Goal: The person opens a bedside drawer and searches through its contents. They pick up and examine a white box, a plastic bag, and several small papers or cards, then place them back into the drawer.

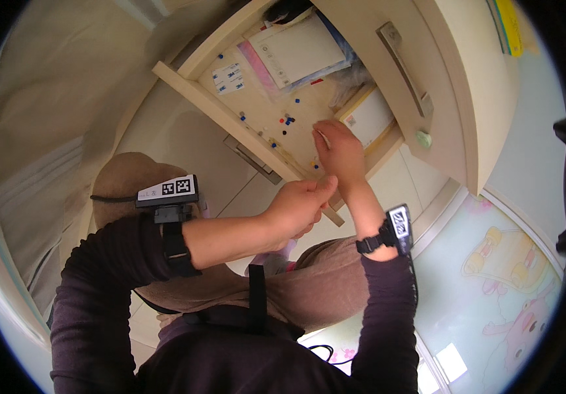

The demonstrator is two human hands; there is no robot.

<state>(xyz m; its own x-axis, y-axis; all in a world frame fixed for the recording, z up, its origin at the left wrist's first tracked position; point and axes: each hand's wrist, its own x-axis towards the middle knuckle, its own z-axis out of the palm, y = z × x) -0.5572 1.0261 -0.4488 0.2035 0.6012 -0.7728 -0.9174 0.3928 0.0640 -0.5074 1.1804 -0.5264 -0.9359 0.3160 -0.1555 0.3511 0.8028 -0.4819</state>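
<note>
An open wooden drawer [224, 111] lies before me with small blue, red, black and yellow pieces loose on its bottom. Several sit in a cluster, among them a blue piece [288, 121] and a red piece [281, 120]. My right hand [340, 153] is over the drawer's near right part, fingers bent and close together; whether anything is between them is hidden. By the drawer's front corner my left hand [302, 207] is curled with the thumb on top, close to my right wrist. Its palm is turned out of sight, so its contents cannot be seen.
A white booklet or envelope [300, 51], a 3M adhesive sheet [229, 79] and a white box [369, 118] lie in the drawer. Beside it stands a cabinet front with a metal handle [406, 74] and green knob [423, 139]. Beige fabric [66, 83] hangs at left.
</note>
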